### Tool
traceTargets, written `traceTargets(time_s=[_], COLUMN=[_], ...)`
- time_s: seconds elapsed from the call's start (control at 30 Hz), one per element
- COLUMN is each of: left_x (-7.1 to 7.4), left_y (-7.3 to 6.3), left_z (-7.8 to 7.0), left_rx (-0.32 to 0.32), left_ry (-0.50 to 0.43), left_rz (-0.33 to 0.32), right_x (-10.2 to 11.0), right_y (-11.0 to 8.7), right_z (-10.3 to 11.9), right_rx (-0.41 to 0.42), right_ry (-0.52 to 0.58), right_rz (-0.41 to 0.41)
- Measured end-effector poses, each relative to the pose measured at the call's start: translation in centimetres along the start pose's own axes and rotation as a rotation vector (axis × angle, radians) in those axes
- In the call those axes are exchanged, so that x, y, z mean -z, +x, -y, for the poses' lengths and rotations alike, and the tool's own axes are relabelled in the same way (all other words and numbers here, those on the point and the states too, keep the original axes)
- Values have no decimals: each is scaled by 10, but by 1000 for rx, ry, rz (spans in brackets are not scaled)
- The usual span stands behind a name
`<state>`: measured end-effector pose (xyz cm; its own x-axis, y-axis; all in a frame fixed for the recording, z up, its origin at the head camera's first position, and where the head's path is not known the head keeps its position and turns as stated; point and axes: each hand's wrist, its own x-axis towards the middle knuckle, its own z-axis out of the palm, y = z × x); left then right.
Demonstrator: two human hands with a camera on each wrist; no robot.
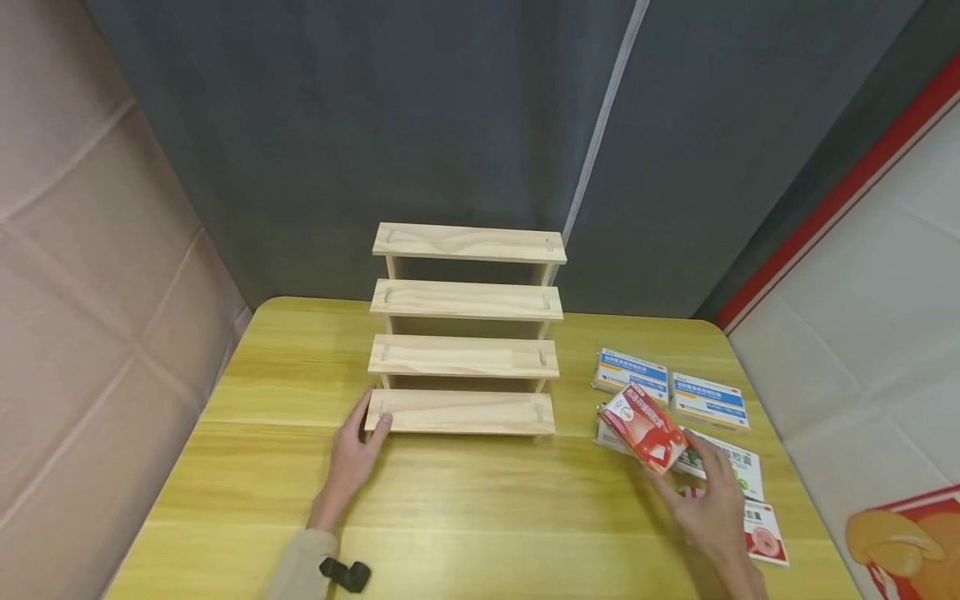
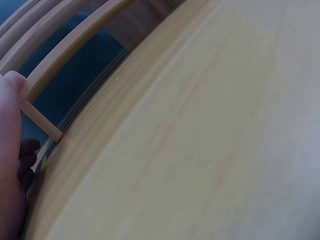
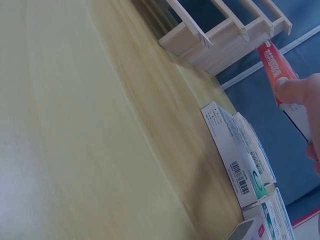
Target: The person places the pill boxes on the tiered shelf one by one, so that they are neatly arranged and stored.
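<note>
A pale wooden step shelf [image 1: 461, 358] stands toward the back of the table. At the left end of its lowest tier my left hand [image 1: 354, 460] grips the board, the thumb on top and the other fingers at the side. In the left wrist view that thumb [image 2: 14, 82] lies against the board's end. My right hand [image 1: 711, 508] holds a red medicine box [image 1: 643, 427] by its lower end, tilted, above the other boxes on the right. The right wrist view shows the red box [image 3: 277, 65] raised off the table, thumb on its printed face.
Two blue-and-white medicine boxes [image 1: 708, 402] lie at the back right. Nearer are a white box with green print [image 1: 738, 467] and a white-and-red box [image 1: 765, 533], partly covered by my right hand. A dark curtain [image 1: 337, 150] hangs behind the wooden table [image 1: 247, 467].
</note>
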<state>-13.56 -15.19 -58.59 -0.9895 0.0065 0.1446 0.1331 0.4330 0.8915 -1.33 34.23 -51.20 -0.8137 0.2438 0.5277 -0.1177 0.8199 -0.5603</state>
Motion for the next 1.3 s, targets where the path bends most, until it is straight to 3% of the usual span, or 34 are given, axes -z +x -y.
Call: traceTargets(time_s=[0.43,1.3], left_x=[-1,-2], left_y=[0,-1], left_z=[0,2], left_rx=[-5,-12], left_ry=[-1,14], left_rz=[0,-8], right_x=[-9,-25], right_y=[18,56], right_z=[-4,20], right_rx=[169,160], right_ry=[91,78], right_rz=[-153,-247])
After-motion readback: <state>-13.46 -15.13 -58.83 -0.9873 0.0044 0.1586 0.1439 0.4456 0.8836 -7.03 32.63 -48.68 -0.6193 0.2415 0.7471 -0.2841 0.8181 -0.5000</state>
